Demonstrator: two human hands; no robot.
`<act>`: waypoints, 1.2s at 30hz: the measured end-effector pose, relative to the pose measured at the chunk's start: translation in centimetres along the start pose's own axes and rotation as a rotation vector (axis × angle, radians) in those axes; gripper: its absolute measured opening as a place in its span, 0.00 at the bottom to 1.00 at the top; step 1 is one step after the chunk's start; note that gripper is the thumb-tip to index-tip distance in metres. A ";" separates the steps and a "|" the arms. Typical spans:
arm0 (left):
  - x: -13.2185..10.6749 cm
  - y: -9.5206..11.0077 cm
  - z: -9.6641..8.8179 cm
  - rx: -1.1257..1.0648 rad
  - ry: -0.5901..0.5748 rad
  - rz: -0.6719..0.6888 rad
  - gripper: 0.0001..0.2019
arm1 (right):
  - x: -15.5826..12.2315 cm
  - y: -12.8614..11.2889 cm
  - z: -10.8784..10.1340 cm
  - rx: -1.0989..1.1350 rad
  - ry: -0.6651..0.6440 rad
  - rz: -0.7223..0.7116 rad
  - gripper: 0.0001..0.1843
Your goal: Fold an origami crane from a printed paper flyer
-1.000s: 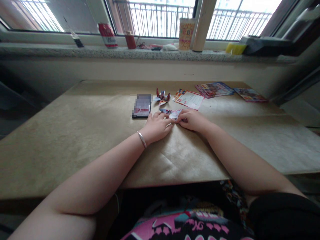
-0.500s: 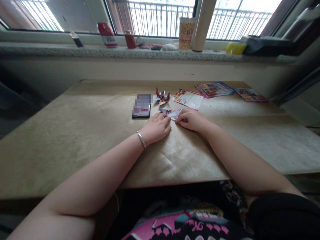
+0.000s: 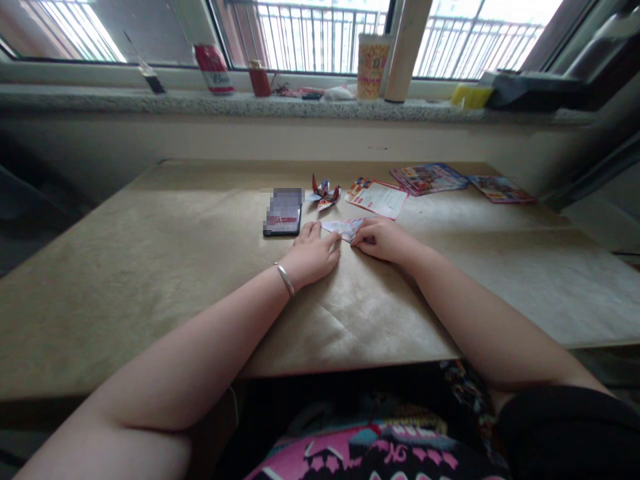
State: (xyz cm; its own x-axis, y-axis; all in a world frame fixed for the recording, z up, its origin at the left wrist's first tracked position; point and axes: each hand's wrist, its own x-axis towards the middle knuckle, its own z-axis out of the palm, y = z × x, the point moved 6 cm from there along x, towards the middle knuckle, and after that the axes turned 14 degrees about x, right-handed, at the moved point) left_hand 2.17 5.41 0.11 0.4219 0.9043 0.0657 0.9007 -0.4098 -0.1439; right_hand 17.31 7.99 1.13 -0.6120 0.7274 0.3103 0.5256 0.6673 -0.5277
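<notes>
A small folded piece of printed paper [image 3: 345, 229] lies flat on the table between my hands. My right hand [image 3: 383, 239] pinches its right end, fingers curled and partly hiding it. My left hand [image 3: 314, 255], with a silver bangle at the wrist, rests on the table with fingers spread, and one finger touches the paper's lower left edge. Just beyond the paper stands a folded paper crane [image 3: 326, 195] in red, white and blue. To the left of the crane lies a dark phone [image 3: 284, 212], its screen partly blurred.
Behind my right hand lie a printed sheet [image 3: 377, 199], a fanned stack of colourful leaflets [image 3: 430, 179] and another leaflet pile [image 3: 501, 189]. On the windowsill [image 3: 300, 110] stand a red can [image 3: 214, 69], a patterned paper cup [image 3: 373, 67] and a red bottle [image 3: 259, 79].
My left fingers have shifted left and spread, uncovering the paper's left end, where a dark tip no longer shows. My right hand has stayed in place, still pinching the paper.
</notes>
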 end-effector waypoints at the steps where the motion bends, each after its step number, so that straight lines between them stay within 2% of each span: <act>1: 0.0 0.0 0.1 -0.006 -0.018 -0.008 0.23 | 0.0 0.0 0.0 0.003 -0.001 0.002 0.10; 11: 0.2 -0.2 1.1 -0.071 -0.103 -0.025 0.27 | -0.1 -0.3 0.0 0.025 -0.002 -0.010 0.08; 15: 0.0 -0.1 0.7 -0.070 -0.098 -0.033 0.27 | -0.2 -0.4 0.0 0.024 -0.003 -0.016 0.08; 22: -0.1 0.0 0.7 -0.003 -0.093 -0.052 0.33 | -0.2 -0.2 0.0 0.013 -0.011 -0.008 0.07; 32: -0.9 0.5 -0.1 0.092 0.078 -0.006 0.28 | -0.2 0.2 -0.4 -0.054 -0.012 0.007 0.09; 35: -1.1 0.9 -0.8 0.129 0.172 -0.005 0.26 | -0.3 0.3 -0.5 -0.061 -0.008 0.025 0.10; 36: -1.1 1.3 -0.9 0.124 0.215 0.058 0.26 | -0.3 0.2 -0.5 -0.064 -0.006 0.025 0.11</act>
State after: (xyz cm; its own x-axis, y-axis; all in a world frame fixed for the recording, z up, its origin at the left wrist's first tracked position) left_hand 2.98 3.80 0.78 0.4969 0.8280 0.2599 0.8603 -0.4308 -0.2726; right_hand 17.92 8.04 1.33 -0.6016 0.7431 0.2930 0.5774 0.6580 -0.4834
